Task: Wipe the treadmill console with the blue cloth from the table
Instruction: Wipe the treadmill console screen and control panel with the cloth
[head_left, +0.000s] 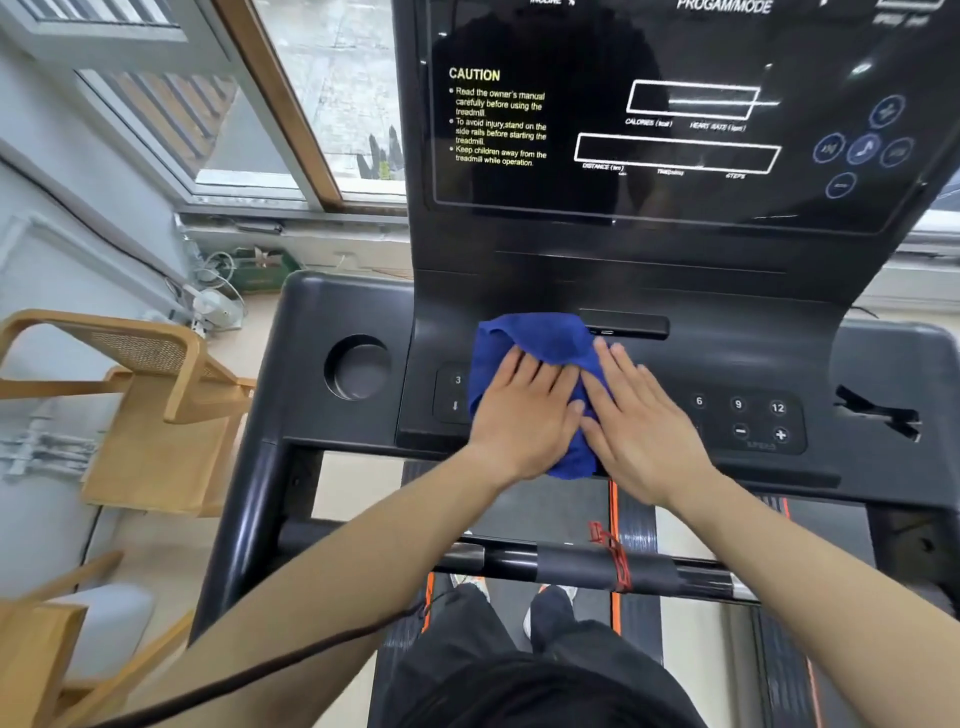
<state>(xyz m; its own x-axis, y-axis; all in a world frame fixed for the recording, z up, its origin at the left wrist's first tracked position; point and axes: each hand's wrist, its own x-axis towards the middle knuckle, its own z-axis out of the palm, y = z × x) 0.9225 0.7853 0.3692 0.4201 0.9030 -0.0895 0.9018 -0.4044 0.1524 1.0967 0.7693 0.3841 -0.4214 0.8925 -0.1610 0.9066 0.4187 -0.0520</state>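
hands flat on the job here, both of them. left hand and right hand are pressed palm-down side by side on the blue cloth, fingers stretched out straight and lying loosely next to each other, nothing curled or pinching. the thumbs nearly meet in the middle over the cloth.

the cloth is bunched up on the lower button strip of the treadmill console, about in the centre. its top edge pokes out past the fingertips and comes right up against a small black bar-shaped slot, and its bottom corner hangs a little over the front lip of the console between the two wrists. it hides most of the left keypad, only the 3 and a down arrow peek out to the left. the right keypad with 6, 9, 12 and the minus/plus buttons is uncovered just beside the right hand.

above that, the big glossy display panel is dark, with a yellowish caution text block on its left and white outlined readout boxes in the middle. a round cup holder sits on the left wing of the console, well apart from the cloth.

lower down a black handlebar crosses the frame with a red cord tied round it, and the person's feet are on the belt beneath. off to the left are wooden chairs and a window.
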